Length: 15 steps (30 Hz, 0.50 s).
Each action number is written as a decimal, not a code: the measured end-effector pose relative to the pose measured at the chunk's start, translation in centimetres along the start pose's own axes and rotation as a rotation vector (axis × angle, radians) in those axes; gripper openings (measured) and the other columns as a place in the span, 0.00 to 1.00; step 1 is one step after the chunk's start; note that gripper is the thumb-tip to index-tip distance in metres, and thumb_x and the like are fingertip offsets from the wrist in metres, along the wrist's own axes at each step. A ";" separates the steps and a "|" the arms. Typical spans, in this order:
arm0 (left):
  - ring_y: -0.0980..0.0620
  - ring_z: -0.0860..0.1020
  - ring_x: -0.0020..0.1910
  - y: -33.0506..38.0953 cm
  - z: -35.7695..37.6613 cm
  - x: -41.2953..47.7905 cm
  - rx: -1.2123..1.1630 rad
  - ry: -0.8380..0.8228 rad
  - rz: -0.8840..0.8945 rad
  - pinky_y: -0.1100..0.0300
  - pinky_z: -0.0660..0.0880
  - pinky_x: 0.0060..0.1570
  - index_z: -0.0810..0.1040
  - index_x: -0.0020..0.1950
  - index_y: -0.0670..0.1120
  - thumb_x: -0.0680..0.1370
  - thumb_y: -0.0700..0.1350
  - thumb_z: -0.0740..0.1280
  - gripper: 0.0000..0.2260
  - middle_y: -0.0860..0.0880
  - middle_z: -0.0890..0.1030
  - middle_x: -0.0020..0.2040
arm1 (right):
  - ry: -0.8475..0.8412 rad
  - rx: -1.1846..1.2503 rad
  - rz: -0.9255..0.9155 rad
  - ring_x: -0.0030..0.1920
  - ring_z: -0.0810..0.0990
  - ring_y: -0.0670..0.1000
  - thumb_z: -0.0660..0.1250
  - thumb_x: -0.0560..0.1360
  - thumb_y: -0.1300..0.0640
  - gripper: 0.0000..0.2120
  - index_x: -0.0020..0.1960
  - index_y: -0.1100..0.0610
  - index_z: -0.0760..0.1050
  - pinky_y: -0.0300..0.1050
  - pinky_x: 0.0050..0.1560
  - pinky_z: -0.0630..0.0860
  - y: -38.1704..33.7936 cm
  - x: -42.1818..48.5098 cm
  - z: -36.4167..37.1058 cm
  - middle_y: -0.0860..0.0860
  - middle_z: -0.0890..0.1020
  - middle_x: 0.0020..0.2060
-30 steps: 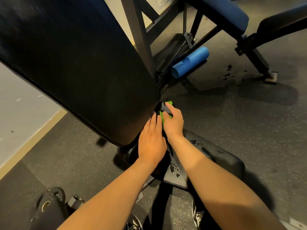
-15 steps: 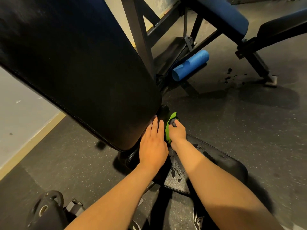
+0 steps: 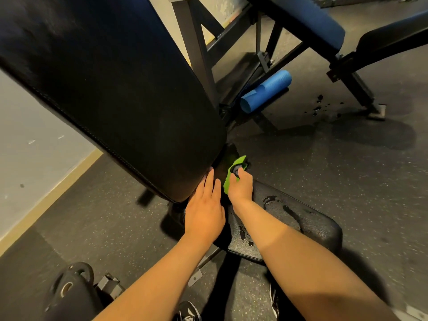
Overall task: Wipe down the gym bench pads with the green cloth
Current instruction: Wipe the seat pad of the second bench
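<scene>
Nearest us, the seat pad (image 3: pixel 312 228) carries wet streaks and drops on its pebbled skin, so we judge it not yet wiped. At its far end the left hand (image 3: pixel 205 212) lies flat with its fingers straight, the tips touching the lower edge of the back pad (image 3: pixel 115 89). Just beside it, the right hand (image 3: pixel 240 187) is curled round the cloth (image 3: pixel 228 183), which is bunched in the gap where the two pads meet.

We take the cloth for light, soft and limp, and likely damp. It will crumple rather than slide flat, so we would grip it bunched in the palm, or spread it under flat fingers for the broad surfaces. The pads look firm, and slick where wet.

Most of the cloth is hidden in the fist, and we cannot identify a grey patch on it. The joint under the pads is lost in shadow, and the back pad runs out of frame. Farther off lie a blue roller (image 3: pixel 266 91) and a second bench (image 3: pixel 308 22), which is cut off.
</scene>
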<state>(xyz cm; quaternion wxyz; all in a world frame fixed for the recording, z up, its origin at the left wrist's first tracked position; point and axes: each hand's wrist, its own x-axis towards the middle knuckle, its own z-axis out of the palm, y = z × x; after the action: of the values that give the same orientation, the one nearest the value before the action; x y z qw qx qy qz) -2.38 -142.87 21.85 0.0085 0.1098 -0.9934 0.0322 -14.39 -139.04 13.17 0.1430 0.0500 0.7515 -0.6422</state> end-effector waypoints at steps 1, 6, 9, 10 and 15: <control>0.46 0.45 0.81 0.2 0.0 0.1 0.012 -0.001 -0.004 0.54 0.53 0.78 0.53 0.82 0.45 0.81 0.48 0.60 0.31 0.43 0.41 0.82 | -0.007 0.018 0.068 0.69 0.71 0.57 0.58 0.83 0.59 0.17 0.71 0.59 0.71 0.52 0.69 0.69 0.1 0.0 -0.1 0.57 0.71 0.69; 0.45 0.45 0.81 0.5 0.4 0.2 0.071 -0.018 -0.022 0.52 0.53 0.79 0.50 0.82 0.44 0.81 0.50 0.60 0.32 0.42 0.39 0.82 | -0.036 0.154 0.055 0.69 0.71 0.54 0.60 0.83 0.59 0.21 0.76 0.52 0.67 0.49 0.69 0.69 -3.1 -0.1 -1.6 0.53 0.70 0.70; 0.45 0.45 0.81 0.6 0.5 0.2 0.078 0.012 -0.022 0.51 0.51 0.79 0.48 0.82 0.43 0.80 0.50 0.61 0.35 0.42 0.41 0.82 | -0.067 0.123 -0.196 0.63 0.71 0.45 0.60 0.83 0.61 0.20 0.74 0.52 0.69 0.35 0.63 0.67 -5.3 -1.6 -2.2 0.48 0.72 0.62; 0.45 0.45 0.81 0.6 0.5 0.2 0.082 0.017 -0.020 0.51 0.51 0.79 0.48 0.82 0.43 0.80 0.50 0.61 0.35 0.42 0.42 0.82 | -0.073 0.115 -0.251 0.61 0.71 0.43 0.60 0.82 0.62 0.20 0.74 0.53 0.70 0.30 0.60 0.66 -5.4 -1.8 -2.2 0.47 0.71 0.61; 0.45 0.43 0.81 0.7 0.9 0.2 0.078 0.004 -0.018 0.52 0.48 0.80 0.46 0.83 0.44 0.81 0.50 0.60 0.35 0.42 0.39 0.82 | 0.010 0.160 -0.189 0.64 0.71 0.47 0.60 0.83 0.61 0.19 0.73 0.56 0.70 0.31 0.64 0.67 -2.9 -1.7 -1.0 0.51 0.69 0.64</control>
<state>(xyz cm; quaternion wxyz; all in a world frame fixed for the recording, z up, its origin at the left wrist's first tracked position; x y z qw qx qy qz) -2.74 -142.34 20.90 0.0063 0.1190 -0.9903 0.0713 -13.66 -138.35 16.54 0.0739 -0.0067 0.7000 -0.7103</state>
